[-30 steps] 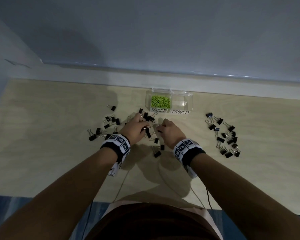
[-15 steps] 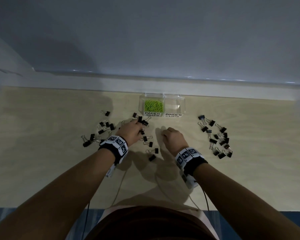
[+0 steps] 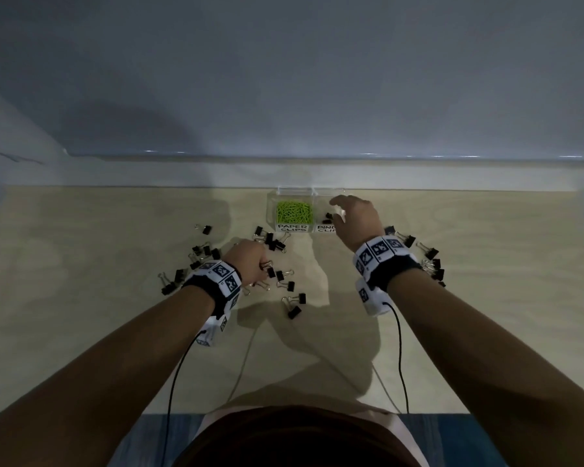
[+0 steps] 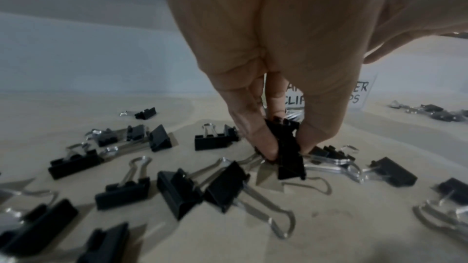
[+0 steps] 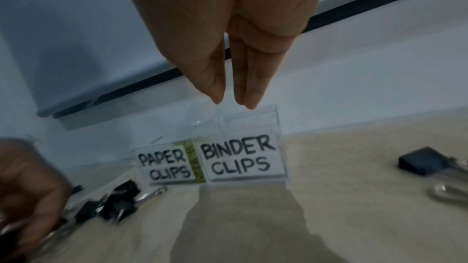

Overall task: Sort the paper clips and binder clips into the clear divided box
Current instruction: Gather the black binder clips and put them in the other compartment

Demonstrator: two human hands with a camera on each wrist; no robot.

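Head view shows the left hand (image 3: 250, 264) low over the light wooden table (image 3: 81, 264), its fingers curled down into a scatter of black binder clips (image 3: 285, 274); in the left wrist view the thumb and fingertips (image 4: 263, 143) pinch one black binder clip (image 4: 288, 153) between them, its body standing nearly upright and its lower end close to the table, with other clips lying flat all around it. The right hand (image 3: 354, 217) is raised over the right compartment of the clear divided box (image 3: 272, 210), which stands at the far edge of the table against the pale wall. In the right wrist view its fingers (image 5: 243, 79) point straight down, held close together and extended, with nothing between them; the tips sit just above the box's rim, over the side labelled "BINDER CLIPS" (image 5: 240, 159). A small dark clip (image 3: 327, 217) shows inside that compartment beside the hand. The left compartment, labelled "PAPER CLIPS" (image 3: 292, 228), holds a heap of green paper clips (image 3: 294, 212). More binder clips lie in a separate group (image 3: 429, 257) on the table to the right of the right wrist, partly hidden by the wrist band
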